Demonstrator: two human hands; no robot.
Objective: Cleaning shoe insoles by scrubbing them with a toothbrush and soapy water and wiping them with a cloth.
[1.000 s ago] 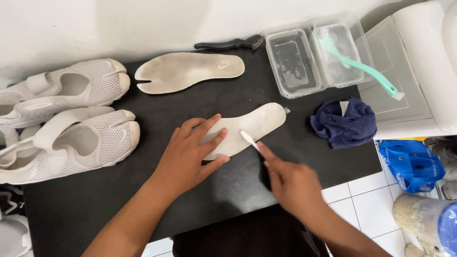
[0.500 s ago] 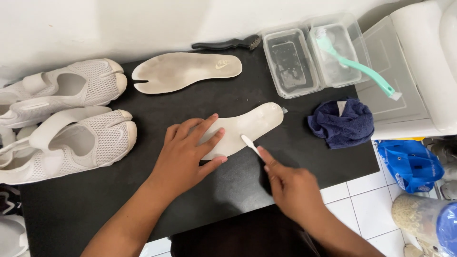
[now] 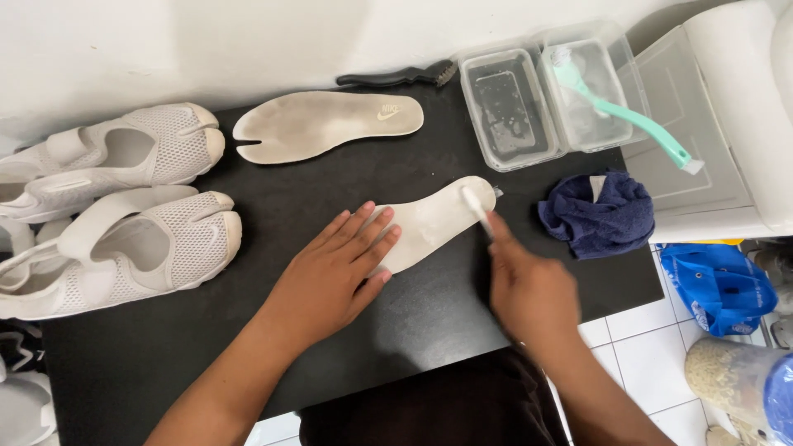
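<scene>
Looks like a home washing corner: black counter (image 3: 347,347) against a white wall, white tiled floor (image 3: 652,355) right of the counter, white appliance (image 3: 735,107) beside the counter, clear tubs (image 3: 549,95) on the counter's far edge.

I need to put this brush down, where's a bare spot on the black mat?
Bare mat lies between the two insoles and in front of the white shoes. It is crowded by the clear tubs and blue cloth.

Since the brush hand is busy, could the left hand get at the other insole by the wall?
Probably yes: the left hand rests flat on the near insole, and only bare black mat lies between it and the far insole.
</scene>
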